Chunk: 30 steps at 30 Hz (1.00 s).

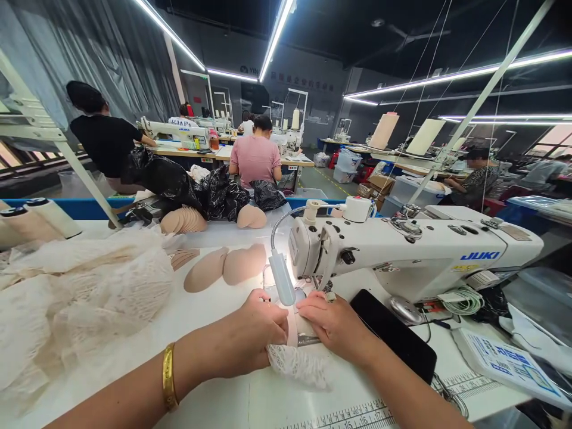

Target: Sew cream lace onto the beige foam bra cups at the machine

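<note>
Under the sewing machine's head, my left hand is closed, gripping white lace fabric whose loose end hangs over the table toward me. A strip of beige fabric shows between my hands. My right hand has its fingers pressed together on this fabric, close to the presser foot. The white sewing machine stands just beyond, and its small gooseneck lamp lights the work and hides part of the needle area. Two beige bra cup pads lie flat beyond my left hand.
A heap of white lace covers the left side. Stacked beige cups and black plastic bags lie at the back. A black tablet and a plastic box sit to the right. Thread cones stand far left. Co-workers sit beyond.
</note>
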Tool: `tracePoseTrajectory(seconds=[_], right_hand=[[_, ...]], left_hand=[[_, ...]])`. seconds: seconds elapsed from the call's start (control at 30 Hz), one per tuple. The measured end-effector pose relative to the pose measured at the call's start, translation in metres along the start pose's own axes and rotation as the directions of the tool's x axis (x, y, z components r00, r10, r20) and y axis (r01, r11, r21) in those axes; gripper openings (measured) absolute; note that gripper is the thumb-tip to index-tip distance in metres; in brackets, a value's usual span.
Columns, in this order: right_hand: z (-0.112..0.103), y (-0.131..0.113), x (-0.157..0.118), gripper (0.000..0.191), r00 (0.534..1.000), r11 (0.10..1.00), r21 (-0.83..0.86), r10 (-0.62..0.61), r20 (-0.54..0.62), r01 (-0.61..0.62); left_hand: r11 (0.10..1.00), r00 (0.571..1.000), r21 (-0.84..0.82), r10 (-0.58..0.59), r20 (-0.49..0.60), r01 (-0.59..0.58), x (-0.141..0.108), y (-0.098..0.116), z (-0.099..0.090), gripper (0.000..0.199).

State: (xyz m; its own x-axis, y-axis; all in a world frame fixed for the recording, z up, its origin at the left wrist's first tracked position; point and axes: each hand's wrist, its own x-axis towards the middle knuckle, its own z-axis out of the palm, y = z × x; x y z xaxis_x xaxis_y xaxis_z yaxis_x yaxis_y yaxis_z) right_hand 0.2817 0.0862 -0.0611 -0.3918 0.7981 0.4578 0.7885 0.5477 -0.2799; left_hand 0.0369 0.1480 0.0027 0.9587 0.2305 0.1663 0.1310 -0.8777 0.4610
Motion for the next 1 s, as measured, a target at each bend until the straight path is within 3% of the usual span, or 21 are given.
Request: tracePoseTrajectory(seconds=[0.1,0.4,0.57,0.83,1.0], right_hand=[[0.001,0.002,-0.001,0.037,1.000,1.000,0.004,0.021,0.010,-0.021],[0.004,0.004,-0.003,0.036,0.999,0.999,-0.021,0.047,0.000,-0.047],[0.001,0.003,-0.002,0.038,0.998,0.998,-0.018,0.054,0.036,-0.054],[0.004,0.002,-0.004,0.042,0.997,0.997,0.002,0.079,-0.002,-0.079],[0.000,0.000,-0.003,0.042,0.998,0.998,0.004,0.056,0.003,-0.056]], left_hand=[[0.999,0.998,0.025,-0.023,0.051,0.022,0.000,-0.004,0.002,0.022],[1.000,0.999,-0.015,0.016,-0.031,-0.017,0.000,-0.011,0.009,0.020],[1.000,1.000,-0.019,0.016,-0.013,-0.016,-0.001,-0.011,0.009,0.021],[1.000,0.999,0.000,-0.020,0.031,0.020,0.001,-0.016,0.008,0.020],[0.999,1.000,0.040,-0.015,-0.004,0.015,0.006,-0.022,0.005,0.024]])
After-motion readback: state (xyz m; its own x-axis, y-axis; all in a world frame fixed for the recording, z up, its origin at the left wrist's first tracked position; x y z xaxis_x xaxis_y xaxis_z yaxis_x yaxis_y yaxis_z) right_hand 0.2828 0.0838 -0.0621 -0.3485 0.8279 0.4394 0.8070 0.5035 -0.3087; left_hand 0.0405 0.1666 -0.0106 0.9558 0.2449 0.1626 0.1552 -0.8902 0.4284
